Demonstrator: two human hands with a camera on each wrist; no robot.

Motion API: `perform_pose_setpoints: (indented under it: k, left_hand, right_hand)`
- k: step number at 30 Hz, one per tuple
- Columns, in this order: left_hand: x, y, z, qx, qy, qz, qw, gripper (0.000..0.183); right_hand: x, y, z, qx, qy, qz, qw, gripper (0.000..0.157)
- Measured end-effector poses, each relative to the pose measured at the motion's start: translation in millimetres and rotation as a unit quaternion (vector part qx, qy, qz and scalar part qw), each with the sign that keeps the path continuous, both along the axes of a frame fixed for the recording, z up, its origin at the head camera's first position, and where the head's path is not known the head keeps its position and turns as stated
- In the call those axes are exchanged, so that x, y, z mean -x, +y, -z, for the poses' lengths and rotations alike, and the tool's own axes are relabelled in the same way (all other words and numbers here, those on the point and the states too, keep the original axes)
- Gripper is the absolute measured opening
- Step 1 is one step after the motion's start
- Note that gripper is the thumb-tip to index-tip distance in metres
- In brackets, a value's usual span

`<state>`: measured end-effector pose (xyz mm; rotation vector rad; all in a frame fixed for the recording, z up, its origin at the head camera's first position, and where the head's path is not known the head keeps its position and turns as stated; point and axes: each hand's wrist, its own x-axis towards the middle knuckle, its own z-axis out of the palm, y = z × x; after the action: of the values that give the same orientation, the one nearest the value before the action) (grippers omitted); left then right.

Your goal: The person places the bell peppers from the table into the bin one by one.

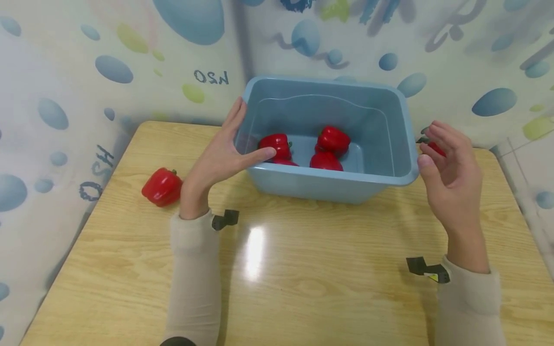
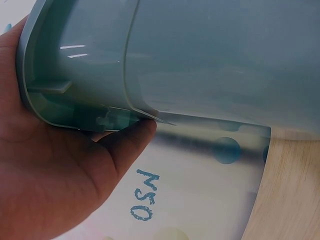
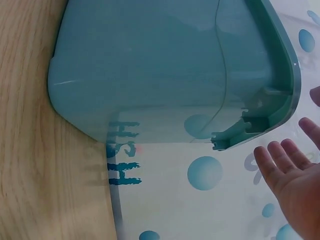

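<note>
Bin (image 1: 311, 188) in left grip (image 1: 222, 153) | wall (image 1: 277, 60) behind | loose peppers (image 1: 161, 187) either side

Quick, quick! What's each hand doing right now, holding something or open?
Left hand: holding the bin by its rim.
Right hand: open, beside the bin, holding nothing.

Right grip (image 3: 299, 187) beside blue bin (image 3: 142, 75)
</note>
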<state>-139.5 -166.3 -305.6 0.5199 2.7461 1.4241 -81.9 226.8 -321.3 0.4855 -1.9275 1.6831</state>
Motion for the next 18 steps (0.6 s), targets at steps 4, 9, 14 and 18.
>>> perform_pose_setpoints:
  k: [4,9,14,18]
  left_hand:
    - [0.3,0,0.4,0.001,-0.001,-0.001,1.0,0.11]
    - [2.4,0,2.9,0.006,-0.004,-0.002,1.0,0.111]
    - [0.6,-1,1.7,0.01,-0.006,-0.007,0.9999,0.11]
    - [-1.0,-1,2.0,0.011,-0.007,-0.008,0.9999,0.109]
  right_hand:
    - [0.0,4,4.4,0.008,-0.004,0.006,1.0,0.044]
    - [-0.6,13,12.8,0.043,-0.012,0.002,0.999,0.046]
    - [-1.5,26,26.9,-0.009,-0.064,0.083,0.995,0.048]
    - [-6.4,41,41.9,-0.071,-0.118,0.149,0.979,0.05]
